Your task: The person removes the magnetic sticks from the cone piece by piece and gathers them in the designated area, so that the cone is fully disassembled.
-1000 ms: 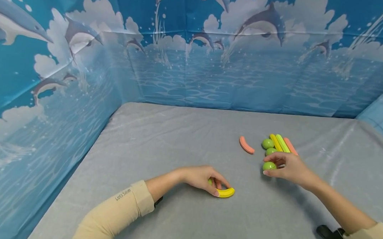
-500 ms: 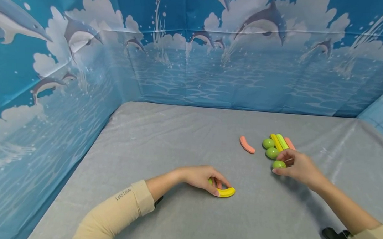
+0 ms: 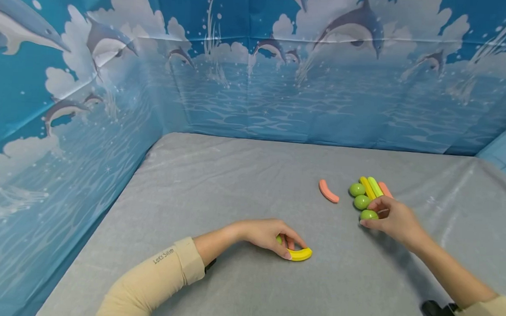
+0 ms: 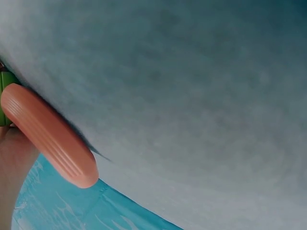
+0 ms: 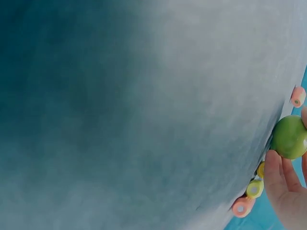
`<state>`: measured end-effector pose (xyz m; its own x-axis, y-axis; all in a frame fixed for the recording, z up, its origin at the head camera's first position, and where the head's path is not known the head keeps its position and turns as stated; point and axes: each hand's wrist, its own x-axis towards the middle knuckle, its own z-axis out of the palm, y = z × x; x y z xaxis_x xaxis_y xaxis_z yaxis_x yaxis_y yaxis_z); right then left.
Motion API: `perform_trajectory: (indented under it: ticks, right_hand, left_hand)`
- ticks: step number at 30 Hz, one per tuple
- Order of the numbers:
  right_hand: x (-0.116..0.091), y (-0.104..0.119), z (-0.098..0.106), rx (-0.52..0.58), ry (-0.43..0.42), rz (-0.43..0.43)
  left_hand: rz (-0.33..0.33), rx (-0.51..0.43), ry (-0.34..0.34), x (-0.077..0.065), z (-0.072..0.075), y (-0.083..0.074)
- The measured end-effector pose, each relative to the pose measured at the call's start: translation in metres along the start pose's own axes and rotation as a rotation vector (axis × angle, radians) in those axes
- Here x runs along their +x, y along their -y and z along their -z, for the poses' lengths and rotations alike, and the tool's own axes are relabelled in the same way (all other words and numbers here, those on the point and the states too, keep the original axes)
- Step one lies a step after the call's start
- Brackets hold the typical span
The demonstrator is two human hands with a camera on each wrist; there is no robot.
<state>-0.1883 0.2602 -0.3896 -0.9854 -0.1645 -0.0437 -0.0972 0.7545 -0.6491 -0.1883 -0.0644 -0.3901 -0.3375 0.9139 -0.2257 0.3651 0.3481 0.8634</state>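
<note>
My right hand (image 3: pixel 396 225) pinches a glossy green ball (image 3: pixel 369 216) between thumb and fingers, low over the grey cloth. In the right wrist view that green ball (image 5: pixel 290 137) shows at the right edge, with my fingers round it. Two more green balls (image 3: pixel 362 202) stand in line behind it. My left hand (image 3: pixel 268 234) grips a curved yellow stick (image 3: pixel 300 254) near the middle of the cloth. A bit of green shows under its fingers. In the left wrist view a curved pink stick (image 4: pixel 50 136) and a green piece (image 4: pixel 6 98) lie at that hand, partly cut off.
Beside the balls lie a yellow stick (image 3: pixel 367 187), a lime stick (image 3: pixel 375 186) and a pink stick (image 3: pixel 385 189) side by side. A curved pink stick (image 3: pixel 328 191) lies apart to their left. Dolphin-printed sheets (image 3: pixel 247 96) wall in the grey cloth (image 3: pixel 218 175).
My right hand has shifted right and slightly away with the green ball, nearer the second ball. My left hand stays on the yellow stick.
</note>
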Motion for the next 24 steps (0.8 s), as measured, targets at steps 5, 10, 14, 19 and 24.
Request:
perform_trajectory:
  ticks: [5, 10, 14, 19, 24]
  right_hand:
    - [0.0003, 0.0014, 0.0008, -0.008, -0.007, -0.012]
    - [-0.0014, 0.0012, -0.0002, -0.026, -0.012, -0.020]
    - [-0.0047, 0.0001, -0.0006, -0.020, -0.001, -0.016]
    - [-0.0064, -0.0008, 0.0019, -0.003, -0.001, -0.004]
    - [-0.0043, 0.0003, 0.0065, -0.004, -0.009, -0.015]
  left_hand:
    - [-0.003, -0.003, 0.000, 0.0002, 0.0004, -0.0007]
    - [0.001, -0.004, -0.004, 0.0006, -0.0013, 0.0001]
    - [0.006, 0.000, -0.005, 0.0009, -0.0027, 0.0009]
    - [0.004, 0.007, -0.014, 0.0011, -0.0025, 0.0011]
    - [0.007, 0.072, -0.044, 0.0013, -0.0003, -0.0006]
